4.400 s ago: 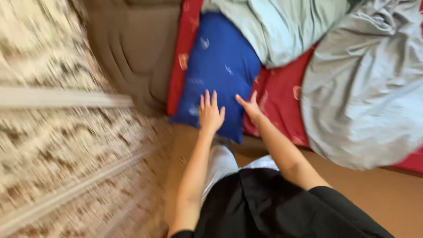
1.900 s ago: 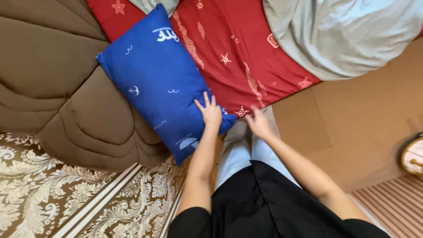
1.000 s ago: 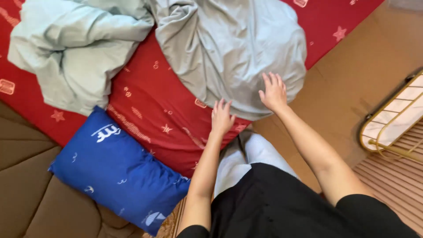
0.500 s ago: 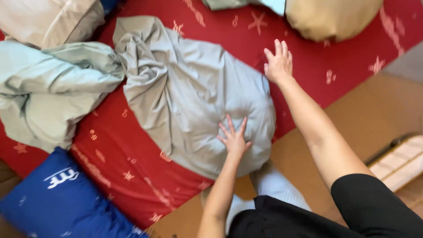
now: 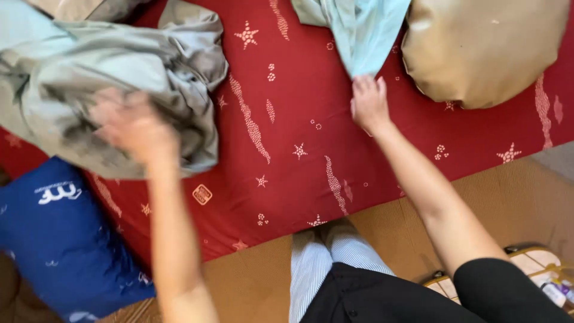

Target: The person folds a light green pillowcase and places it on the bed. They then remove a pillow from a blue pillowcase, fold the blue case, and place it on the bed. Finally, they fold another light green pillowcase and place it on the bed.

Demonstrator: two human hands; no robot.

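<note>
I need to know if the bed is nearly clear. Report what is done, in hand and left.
Done: the middle of the red sheet lies bare. In hand: the left hand, blurred, is at the grey bedding; the right hand grips the light blue cloth. Left: tan pillow and blue pillow remain.

Red star-print bed — grey sheet (crumpled), tan pillow, blue pillow.

Grey sheet at left hand — matt, crumpled cloth. Red star-printed bedsheet under right hand — smooth cloth. Tan pillow beyond it: matt fabric.
</note>
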